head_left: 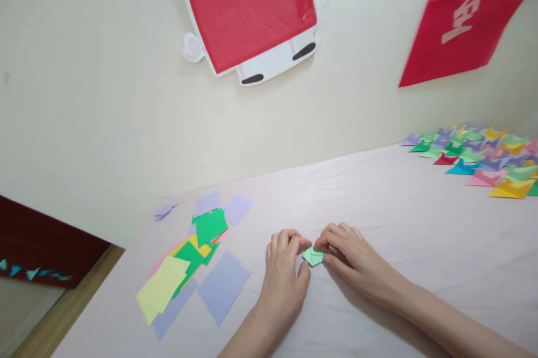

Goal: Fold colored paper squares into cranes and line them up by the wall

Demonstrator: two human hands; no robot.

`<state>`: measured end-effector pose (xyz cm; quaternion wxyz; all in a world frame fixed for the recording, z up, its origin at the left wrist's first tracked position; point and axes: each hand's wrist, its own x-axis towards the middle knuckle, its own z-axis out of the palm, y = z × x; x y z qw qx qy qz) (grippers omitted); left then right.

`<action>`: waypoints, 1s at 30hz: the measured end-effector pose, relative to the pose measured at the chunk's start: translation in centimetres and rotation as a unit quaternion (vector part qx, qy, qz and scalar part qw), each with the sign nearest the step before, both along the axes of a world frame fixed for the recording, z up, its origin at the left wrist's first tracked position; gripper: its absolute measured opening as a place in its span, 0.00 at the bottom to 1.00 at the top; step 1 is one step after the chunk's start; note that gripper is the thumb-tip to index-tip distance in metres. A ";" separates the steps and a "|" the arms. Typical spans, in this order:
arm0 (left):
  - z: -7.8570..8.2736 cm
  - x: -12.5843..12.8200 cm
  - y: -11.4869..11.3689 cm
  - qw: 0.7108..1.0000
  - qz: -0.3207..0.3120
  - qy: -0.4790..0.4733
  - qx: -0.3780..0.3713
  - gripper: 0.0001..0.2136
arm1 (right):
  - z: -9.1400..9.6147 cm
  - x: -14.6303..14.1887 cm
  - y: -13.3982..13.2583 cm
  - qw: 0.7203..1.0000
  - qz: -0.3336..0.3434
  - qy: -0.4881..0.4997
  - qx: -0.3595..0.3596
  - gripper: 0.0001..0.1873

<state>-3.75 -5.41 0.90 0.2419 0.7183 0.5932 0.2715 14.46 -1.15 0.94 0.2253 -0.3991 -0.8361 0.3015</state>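
A small light green folded paper [313, 257] lies on the pale tabletop [336, 195] between my two hands, its crease lines showing on top. From the left, my left hand [287, 268] has its curled index finger and thumb at the paper's left edge. On the other side, my right hand [353, 254] pinches the right edge between thumb and fingers. The undersides of the fingertips are hidden.
Loose sheets of coloured paper [212, 227] lie at the left, with a purple sheet [224, 287] nearest my left hand. Several rows of folded paper figures [485, 177] stand at the far right. A wall [105, 66] rises behind the table.
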 end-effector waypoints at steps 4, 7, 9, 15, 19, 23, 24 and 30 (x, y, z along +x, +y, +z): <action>-0.3 -0.2 0.1 1.000 -0.002 -0.009 0.029 0.12 | 0.1 0.1 -0.1 1.000 0.015 0.003 0.019 0.11; -0.2 -0.2 0.9 0.998 0.012 -0.038 0.045 0.07 | 0.0 -0.2 0.2 0.999 -0.017 0.014 0.025 0.06; 0.0 0.1 1.6 0.995 0.031 -0.086 0.050 0.06 | -0.1 -0.5 0.6 0.999 -0.046 0.026 0.012 0.07; 0.3 1.4 3.1 0.976 0.049 -0.214 0.002 0.09 | 0.2 -0.4 1.2 0.994 -0.069 0.087 -0.009 0.08; -0.2 1.6 3.3 0.973 0.041 -0.228 -0.008 0.09 | 0.0 0.0 1.6 0.987 -0.075 0.137 -0.036 0.08; -0.2 1.7 3.1 0.967 0.025 -0.254 -0.012 0.05 | -0.4 0.2 1.9 0.984 -0.073 0.153 -0.057 0.10; -0.1 1.7 3.0 0.966 0.016 -0.259 -0.014 0.05 | -0.4 0.2 1.9 0.983 -0.074 0.157 -0.062 0.11; 0.0 1.8 2.9 0.968 0.001 -0.251 -0.018 0.04 | -0.4 0.3 1.7 0.979 -0.064 0.176 -0.079 0.12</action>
